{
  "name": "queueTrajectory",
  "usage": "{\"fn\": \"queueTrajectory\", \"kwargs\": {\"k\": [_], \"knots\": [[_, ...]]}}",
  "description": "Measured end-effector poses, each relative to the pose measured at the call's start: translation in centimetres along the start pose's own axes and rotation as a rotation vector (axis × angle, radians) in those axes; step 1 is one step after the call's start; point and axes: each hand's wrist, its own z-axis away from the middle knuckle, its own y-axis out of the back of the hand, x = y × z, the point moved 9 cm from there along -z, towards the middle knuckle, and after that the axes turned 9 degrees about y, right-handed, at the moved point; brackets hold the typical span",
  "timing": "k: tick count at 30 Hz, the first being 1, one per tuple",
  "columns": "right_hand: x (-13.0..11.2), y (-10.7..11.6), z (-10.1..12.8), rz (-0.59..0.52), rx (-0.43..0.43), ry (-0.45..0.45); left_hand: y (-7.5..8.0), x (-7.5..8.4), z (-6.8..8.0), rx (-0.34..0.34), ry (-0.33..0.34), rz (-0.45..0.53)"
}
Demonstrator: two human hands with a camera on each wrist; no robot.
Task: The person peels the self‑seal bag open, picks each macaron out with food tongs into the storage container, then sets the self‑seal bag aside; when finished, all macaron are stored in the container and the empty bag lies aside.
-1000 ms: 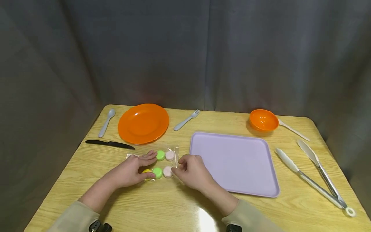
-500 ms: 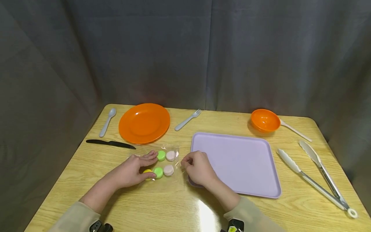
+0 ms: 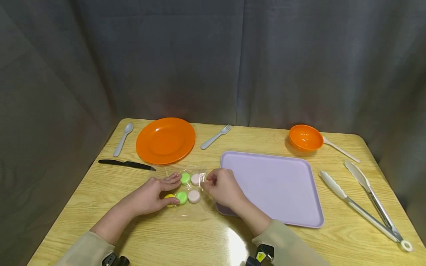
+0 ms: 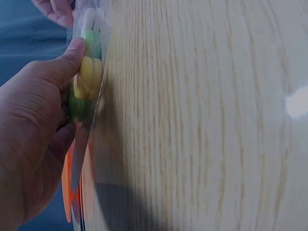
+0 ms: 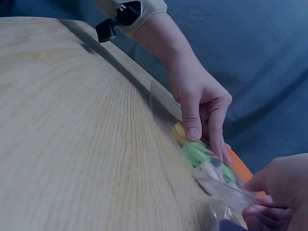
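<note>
A clear plastic bag (image 3: 186, 211) holds several macarons in two rows. Green macarons (image 3: 181, 197), pale pink macarons (image 3: 194, 196) and a yellow macaron (image 3: 169, 200) show through the film. My left hand (image 3: 151, 195) rests on the bag's left part, thumb at the near row and fairly straight fingers at the far row. In the right wrist view, that left hand (image 5: 199, 103) presses down on the bag. My right hand (image 3: 224, 187) pinches the bag's right edge between thumb and fingers; the right wrist view shows the film (image 5: 226, 190) lifted there.
A lilac tray (image 3: 271, 184) lies right of the bag, partly under my right hand. Behind are an orange plate (image 3: 165, 140), grey spoon (image 3: 123, 139), black knife (image 3: 126, 164) and grey fork (image 3: 215, 137). An orange bowl (image 3: 305, 137), a white-handled utensil (image 3: 341, 149) and tongs (image 3: 366, 207) lie right.
My right hand first shifted right, off the bag's edge toward the tray, then came back left and a little up to the edge. My left hand has stayed in place.
</note>
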Motion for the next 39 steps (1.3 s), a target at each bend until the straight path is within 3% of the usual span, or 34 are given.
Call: {"fn": "queueTrajectory", "kwargs": {"k": [6, 18, 31, 34, 39], "knots": [[0.4, -0.8, -0.9, 0.020, -0.045, -0.022, -0.1, 0.0, 0.0, 0.000, -0.013, -0.004], [3.0, 1.0, 0.4, -0.079, 0.058, -0.144, 0.1, 0.1, 0.1, 0.006, -0.012, -0.027], [1.2, 0.2, -2.1, 0.073, 0.010, -0.009, 0.0, 0.1, 0.0, 0.010, -0.020, -0.032], [1.4, 0.0, -2.5, 0.092, 0.002, -0.008, -0.1, 0.0, 0.0, 0.007, -0.024, -0.031], [2.5, 0.7, -2.3, 0.013, 0.044, -0.076, 0.0, -0.2, 0.0, 0.010, -0.016, -0.019]]}}
